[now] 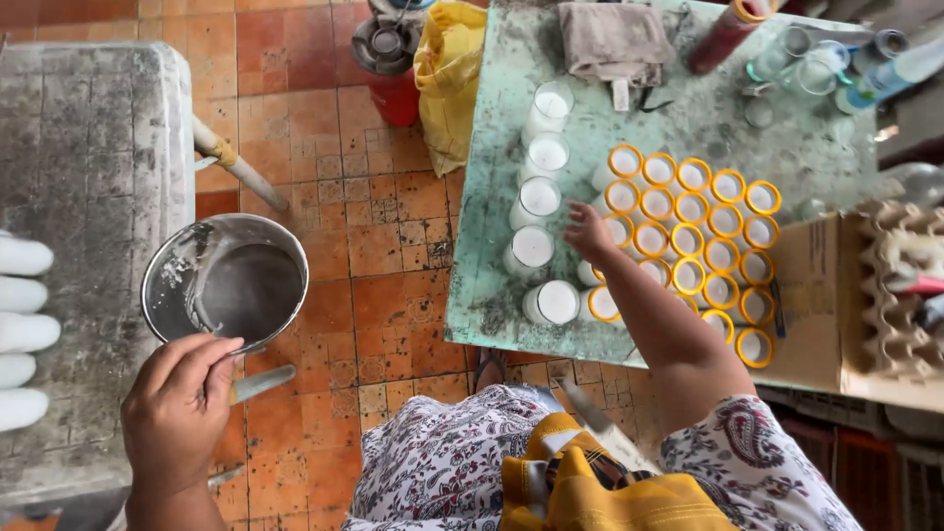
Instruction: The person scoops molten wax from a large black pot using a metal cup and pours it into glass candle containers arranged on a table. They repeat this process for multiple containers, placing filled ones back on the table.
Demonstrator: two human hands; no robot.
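Note:
My left hand grips the rim of a round metal pot held out over the tiled floor; the pot has grey residue inside. My right hand reaches onto the worn green table, fingertips resting on a yellow-rimmed glass in a packed group of several yellow-rimmed candle glasses. Just left of that hand stands a curved row of clear glasses filled with white wax.
A grey stone counter at left carries white candles along its edge. A yellow bag and a red canister sit on the orange tile floor. A cardboard box with egg trays stands at right; cloth and bottles lie at the table's far end.

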